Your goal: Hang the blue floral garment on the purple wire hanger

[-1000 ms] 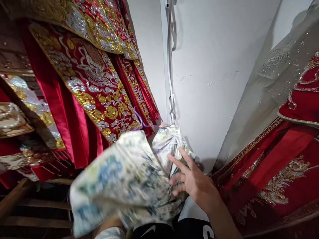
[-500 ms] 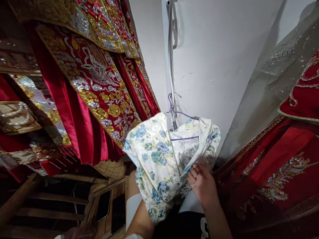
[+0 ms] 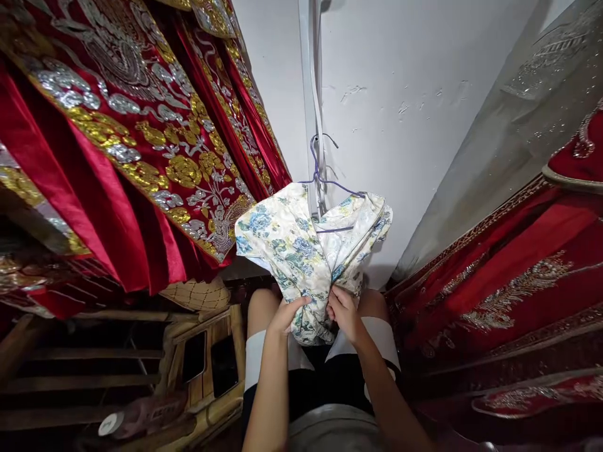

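Observation:
A white floral blouse (image 3: 296,251) with blue and green flowers hangs on a thin purple wire hanger (image 3: 315,160) in front of me. My left hand (image 3: 285,315) grips the blouse's lower left side, thumb lying over the front and the other fingers hidden behind the cloth. On the right front edge, below the V neckline, my right hand (image 3: 343,311) pinches the fabric with curled fingers. The cloth is gathered and creased between both hands, above my knees. The hanger's hook stands free beside a pale upright rail.
Red embroidered garments (image 3: 183,169) hang at the left, and a red beaded garment (image 3: 509,295) hangs at the right beside sheer sparkly fabric (image 3: 471,150). Two phones, one of them a dark phone (image 3: 225,364), lie on a bamboo seat (image 3: 235,326). A white-capped bottle (image 3: 141,417) lies nearby.
My left hand has come out from under the blouse and now grips its left side. My right hand has moved lower and left. The view has shifted, showing more of my lap.

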Motion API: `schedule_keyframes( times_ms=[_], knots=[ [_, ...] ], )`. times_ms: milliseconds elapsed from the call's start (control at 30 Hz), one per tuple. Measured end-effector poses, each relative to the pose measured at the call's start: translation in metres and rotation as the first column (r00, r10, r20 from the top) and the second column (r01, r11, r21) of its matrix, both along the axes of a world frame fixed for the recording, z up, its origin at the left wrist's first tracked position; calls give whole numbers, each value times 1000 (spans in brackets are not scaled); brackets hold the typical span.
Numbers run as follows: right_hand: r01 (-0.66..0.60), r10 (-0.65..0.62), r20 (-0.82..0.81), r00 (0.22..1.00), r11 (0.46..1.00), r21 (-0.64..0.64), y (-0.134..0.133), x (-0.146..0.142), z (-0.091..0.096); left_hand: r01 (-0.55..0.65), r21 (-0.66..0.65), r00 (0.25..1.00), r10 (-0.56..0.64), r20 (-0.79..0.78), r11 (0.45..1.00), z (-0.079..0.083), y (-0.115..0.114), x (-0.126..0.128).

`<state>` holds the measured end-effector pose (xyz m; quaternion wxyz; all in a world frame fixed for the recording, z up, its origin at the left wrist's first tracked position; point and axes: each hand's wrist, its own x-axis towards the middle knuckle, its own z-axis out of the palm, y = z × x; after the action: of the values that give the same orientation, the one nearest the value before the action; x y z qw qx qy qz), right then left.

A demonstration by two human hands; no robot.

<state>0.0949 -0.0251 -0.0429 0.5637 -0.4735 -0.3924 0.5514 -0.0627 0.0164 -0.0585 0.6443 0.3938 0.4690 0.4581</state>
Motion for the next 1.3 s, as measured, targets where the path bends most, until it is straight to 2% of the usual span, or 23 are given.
schedule_keyframes(
  times_ms=[67,133,167,233,267,300,333,367,433,467,533,633,733,800,867,933,1000,1067,1133,1233,1300],
  knots=[
    [45,-45,11,999,998,47,-2,4,3,-68,12,998,68,8,998,-6,6,-2],
    [109,-108,-16,994,994,28,-3,10,7,-249,88,967,253,-39,964,-14,12,-5],
    [131,-131,-43,990,991,2,-3,13,8,-371,137,921,383,-74,918,-18,15,-6],
    [130,-134,-99,986,990,-54,-2,17,10,-582,250,765,625,-157,774,-25,16,-5],
    [111,-121,-126,985,991,-79,-2,17,11,-630,315,691,698,-190,710,-27,14,-1],
    [79,-94,-156,983,992,-99,-2,17,12,-626,384,656,725,-210,678,-28,11,4],
    [42,-63,-189,980,992,-116,-2,15,13,-569,455,672,706,-223,685,-28,6,11],
    [3,-33,-225,974,991,-131,-3,13,13,-468,525,722,651,-236,710,-27,-1,20],
    [-51,10,-254,967,987,-153,-6,9,11,-203,615,856,443,-266,762,-24,-14,40],
    [-52,16,-223,975,986,-158,-7,8,10,-91,633,897,339,-283,769,-24,-20,49],
    [7,-15,-65,998,992,-129,-7,8,10,24,635,920,231,-315,772,-24,-29,64],
    [74,-73,190,979,997,1,4,16,21,30,614,923,214,-320,789,-30,-31,75],
    [-43,30,308,951,999,34,21,26,40,-67,617,926,279,-253,784,-33,-26,77],
    [-121,111,329,938,993,11,26,28,48,-172,646,902,383,-200,744,-29,-21,77],
    [-160,155,304,940,987,-8,25,26,50,-211,683,877,445,-184,699,-22,-15,76],
    [-174,176,243,954,984,-31,23,22,49,-169,710,873,438,-213,684,-17,-12,75],
    [-141,145,174,974,989,-36,25,21,54,-106,720,873,410,-263,686,-18,-12,75],
    [-47,46,134,990,999,4,38,24,71,-60,722,861,402,-312,689,-27,-16,77],
    [70,-78,115,990,995,78,59,29,101,-15,719,847,391,-360,695,-38,-21,78],
    [113,-133,81,988,970,216,89,34,153,71,711,830,354,-431,700,-49,-25,79],
    [113,-138,55,989,940,323,98,33,177,200,676,796,284,-535,710,-47,-20,76]
  ],
)
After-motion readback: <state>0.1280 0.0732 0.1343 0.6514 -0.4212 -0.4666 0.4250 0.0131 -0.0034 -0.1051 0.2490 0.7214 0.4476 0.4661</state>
